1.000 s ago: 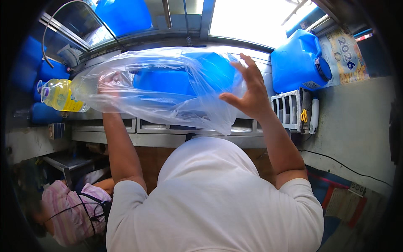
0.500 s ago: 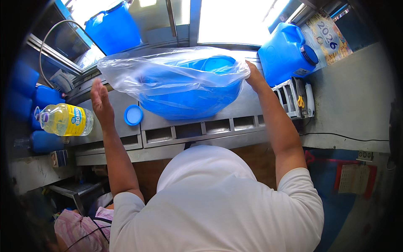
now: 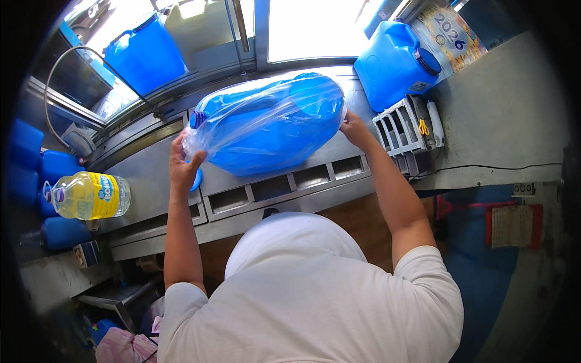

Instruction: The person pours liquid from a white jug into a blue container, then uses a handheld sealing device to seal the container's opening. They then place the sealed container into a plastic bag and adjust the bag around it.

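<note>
A big blue water jug [image 3: 266, 145] lies on its side on the metal counter [image 3: 154, 156], wrapped in a clear plastic bag [image 3: 212, 138]. At the jug's left end, by its dark blue neck, my left hand [image 3: 183, 163] pinches the bunched plastic between thumb and fingers. My right hand [image 3: 356, 129] grips the bag at the rounded right end; its fingertips are partly hidden behind the jug. A round blue cap [image 3: 197, 179] rests on the counter, mostly covered by my left hand and wrist.
An upright blue jug [image 3: 390, 66] stands at the back right, near a white rack [image 3: 399, 127] with yellow scissors [image 3: 423, 127]. At left is a large bottle of clear liquid [image 3: 91, 195] with a yellow label. Slots [image 3: 272, 189] line the counter's front. Another blue jug [image 3: 145, 51] stands beyond the window.
My left hand, open and apart before, has moved right and closed on the bag's loose end. The plastic now fits tighter around the jug, which is tilted, its right end farther back.
</note>
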Available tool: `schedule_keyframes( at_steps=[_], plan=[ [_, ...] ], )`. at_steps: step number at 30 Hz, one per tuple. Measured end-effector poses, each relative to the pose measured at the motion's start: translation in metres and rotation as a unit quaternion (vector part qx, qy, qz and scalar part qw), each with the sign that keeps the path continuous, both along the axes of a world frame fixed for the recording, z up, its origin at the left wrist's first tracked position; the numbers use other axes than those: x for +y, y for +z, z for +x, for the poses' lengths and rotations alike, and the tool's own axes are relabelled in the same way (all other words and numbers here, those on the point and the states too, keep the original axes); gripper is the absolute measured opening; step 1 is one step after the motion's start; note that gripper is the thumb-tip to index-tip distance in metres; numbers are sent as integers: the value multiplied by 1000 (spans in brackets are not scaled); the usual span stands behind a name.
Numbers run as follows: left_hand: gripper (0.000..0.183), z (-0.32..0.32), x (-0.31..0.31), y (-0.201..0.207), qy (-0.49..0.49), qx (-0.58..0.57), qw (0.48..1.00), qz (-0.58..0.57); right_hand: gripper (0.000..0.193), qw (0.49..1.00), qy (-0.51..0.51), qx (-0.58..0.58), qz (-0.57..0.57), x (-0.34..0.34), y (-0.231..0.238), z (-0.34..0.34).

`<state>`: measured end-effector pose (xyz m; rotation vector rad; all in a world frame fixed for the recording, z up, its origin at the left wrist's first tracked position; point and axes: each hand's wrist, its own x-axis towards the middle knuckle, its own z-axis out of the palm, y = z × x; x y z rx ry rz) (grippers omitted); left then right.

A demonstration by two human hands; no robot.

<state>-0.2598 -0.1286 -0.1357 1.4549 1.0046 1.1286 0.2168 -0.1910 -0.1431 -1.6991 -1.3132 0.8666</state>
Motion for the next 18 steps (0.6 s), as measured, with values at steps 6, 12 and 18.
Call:
schedule_keyframes(
  at_steps=[6,12,18],
  plan=[
    [81,22,-19,52,76,247,902,347,34,975,4,-33,219,18,58,-6],
    [33,27,-62,30,67,332,854,395,35,966,0,-212,151,-37,56,7],
    [54,12,-93,-14,92,144,960,221,40,984,98,88,-116,-81,-25,4]
  ],
)
